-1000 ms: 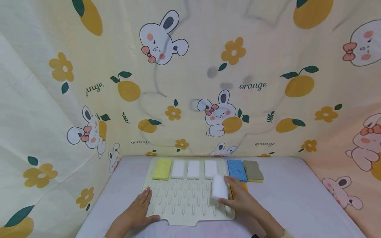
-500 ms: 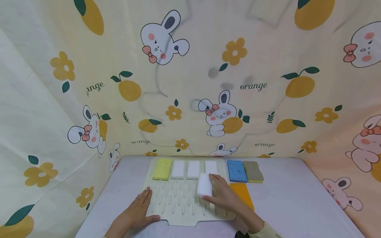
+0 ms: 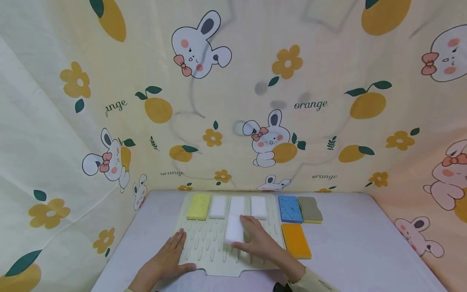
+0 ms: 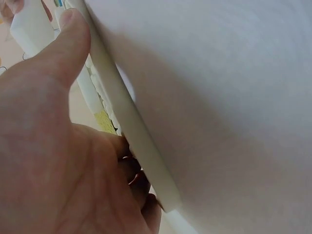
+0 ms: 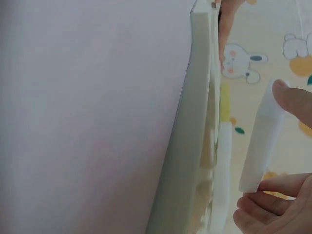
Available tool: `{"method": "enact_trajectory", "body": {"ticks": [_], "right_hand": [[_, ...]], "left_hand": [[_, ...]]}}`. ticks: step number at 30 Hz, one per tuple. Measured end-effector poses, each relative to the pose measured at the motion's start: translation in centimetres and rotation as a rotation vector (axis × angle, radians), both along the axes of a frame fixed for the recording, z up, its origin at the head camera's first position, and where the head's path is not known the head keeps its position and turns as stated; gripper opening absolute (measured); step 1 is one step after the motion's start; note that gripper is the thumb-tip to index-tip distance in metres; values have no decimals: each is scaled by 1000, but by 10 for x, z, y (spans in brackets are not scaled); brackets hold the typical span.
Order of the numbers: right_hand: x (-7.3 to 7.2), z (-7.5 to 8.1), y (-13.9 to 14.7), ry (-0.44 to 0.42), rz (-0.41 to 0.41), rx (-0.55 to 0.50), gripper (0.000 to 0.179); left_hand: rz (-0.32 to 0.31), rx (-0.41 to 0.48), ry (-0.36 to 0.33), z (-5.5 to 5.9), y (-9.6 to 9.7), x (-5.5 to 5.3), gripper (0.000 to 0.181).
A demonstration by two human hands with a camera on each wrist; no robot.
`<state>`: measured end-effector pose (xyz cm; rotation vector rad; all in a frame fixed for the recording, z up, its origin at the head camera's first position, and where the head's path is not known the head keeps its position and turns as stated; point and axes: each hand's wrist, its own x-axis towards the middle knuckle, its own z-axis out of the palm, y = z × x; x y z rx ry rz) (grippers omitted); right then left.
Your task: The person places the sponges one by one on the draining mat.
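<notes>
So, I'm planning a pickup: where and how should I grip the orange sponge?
Pinch the orange sponge by its right long edge, probably best from the right: it lies flat, that edge bordering tabletop, while its left edge sits close to the pale mat, its far end to the blue sponge.

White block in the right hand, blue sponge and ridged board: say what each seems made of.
White block: probably foam, matte, its faces evenly fine. Blue sponge: likely cellulose, matte, with a speckled face. Ridged board: perhaps plastic or silicone, low-sheen, with moulded-looking ridges.
</notes>
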<state>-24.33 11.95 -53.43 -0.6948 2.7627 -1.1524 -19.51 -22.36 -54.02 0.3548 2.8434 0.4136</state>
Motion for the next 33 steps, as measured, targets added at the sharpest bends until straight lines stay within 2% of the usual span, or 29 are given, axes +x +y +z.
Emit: {"method": "enact_trajectory", "body": {"ticks": [9,13,17,25,33], "right_hand": [[-1,4,-31,1,15,3,108],[0,5,-44,-15,22,-35,107],[0,3,-56,-23,31,-51,106],[2,-2,-73,-62,48,-85,105],[-2,-8,-87,-120,52,-65,102]], "left_hand": [[-18,4,4,-1,0,-2,122],[-22,7,7,-2,-1,-2,121],[-30,35,15,-3,-2,-1,122],[-67,108,48,-13,-7,-3,130],[-53,47,35,-7,-5,-2,124]]}}
